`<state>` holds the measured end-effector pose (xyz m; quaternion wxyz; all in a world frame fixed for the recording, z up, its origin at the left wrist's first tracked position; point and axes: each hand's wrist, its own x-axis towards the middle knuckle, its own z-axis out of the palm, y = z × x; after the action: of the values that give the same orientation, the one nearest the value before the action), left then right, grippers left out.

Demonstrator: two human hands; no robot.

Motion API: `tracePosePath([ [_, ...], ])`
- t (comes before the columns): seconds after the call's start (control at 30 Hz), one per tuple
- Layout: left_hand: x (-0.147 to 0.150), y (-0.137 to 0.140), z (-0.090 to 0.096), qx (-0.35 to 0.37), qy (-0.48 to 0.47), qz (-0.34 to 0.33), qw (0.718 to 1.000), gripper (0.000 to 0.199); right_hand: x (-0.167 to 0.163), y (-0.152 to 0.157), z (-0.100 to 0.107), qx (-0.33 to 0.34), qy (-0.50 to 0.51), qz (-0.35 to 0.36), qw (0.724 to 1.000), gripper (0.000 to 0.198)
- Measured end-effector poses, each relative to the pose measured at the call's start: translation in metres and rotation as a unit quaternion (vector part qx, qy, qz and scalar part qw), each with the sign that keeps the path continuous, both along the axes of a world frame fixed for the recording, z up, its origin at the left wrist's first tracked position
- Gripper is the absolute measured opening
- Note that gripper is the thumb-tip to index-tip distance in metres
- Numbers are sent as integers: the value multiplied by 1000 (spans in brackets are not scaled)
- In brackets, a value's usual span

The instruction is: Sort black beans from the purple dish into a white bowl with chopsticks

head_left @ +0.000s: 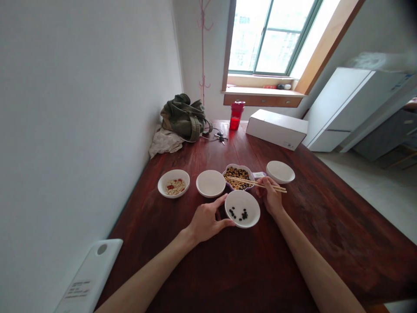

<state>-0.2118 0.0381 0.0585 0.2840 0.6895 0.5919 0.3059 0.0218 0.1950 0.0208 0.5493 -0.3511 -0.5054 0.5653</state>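
My right hand (271, 194) is closed around a pair of wooden chopsticks (275, 187). Their tips reach over a purple-rimmed, scalloped dish (227, 168) full of mixed yellow and black beans. My left hand (207, 219) steadies a white bowl (243, 198) nearest me, thumb at its front and forefinger at its back left. Several black beans (244, 214) lie at the bottom of that bowl. Left of the dish stands a white bowl (210, 183) with nothing visible in it. Further left, another white bowl (161, 184) holds pale, flat pieces and a few red ones (176, 187).
One more white bowl (280, 172) stands beyond my right hand. Towards the back are a green bag (184, 117) on a pale cloth, keys (221, 138), a red shaker bottle (236, 115) and a white box (276, 128). A wall borders the table's left side.
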Motion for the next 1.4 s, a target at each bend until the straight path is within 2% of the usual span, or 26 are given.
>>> tracePosePath([
  [0.1,0,0,-1,2,2,-1,1000,92,4,4,2,-10,56,-5,998,33],
  [0.3,0,0,-2,7,10,-2,1000,93,17,7,10,-58,157,42,985,33],
  [0.4,0,0,-2,11,12,-3,1000,93,22,7,12,-49,172,54,982,35],
  [0.57,0,0,-3,9,9,0,1000,92,22,8,12,-13,125,35,992,39],
  [0.7,0,0,-4,9,11,0,1000,93,12,6,8,0,89,-23,996,39],
  [0.97,-1,0,-6,11,18,-1,1000,93,-2,-10,7,83,-80,-60,992,41],
  [1.17,-1,1,-6,12,19,-5,1000,93,0,-6,1,99,-142,-80,982,46],
  [1.4,-1,0,-5,10,10,-9,1000,90,-1,-3,-6,93,-169,-60,979,48],
])
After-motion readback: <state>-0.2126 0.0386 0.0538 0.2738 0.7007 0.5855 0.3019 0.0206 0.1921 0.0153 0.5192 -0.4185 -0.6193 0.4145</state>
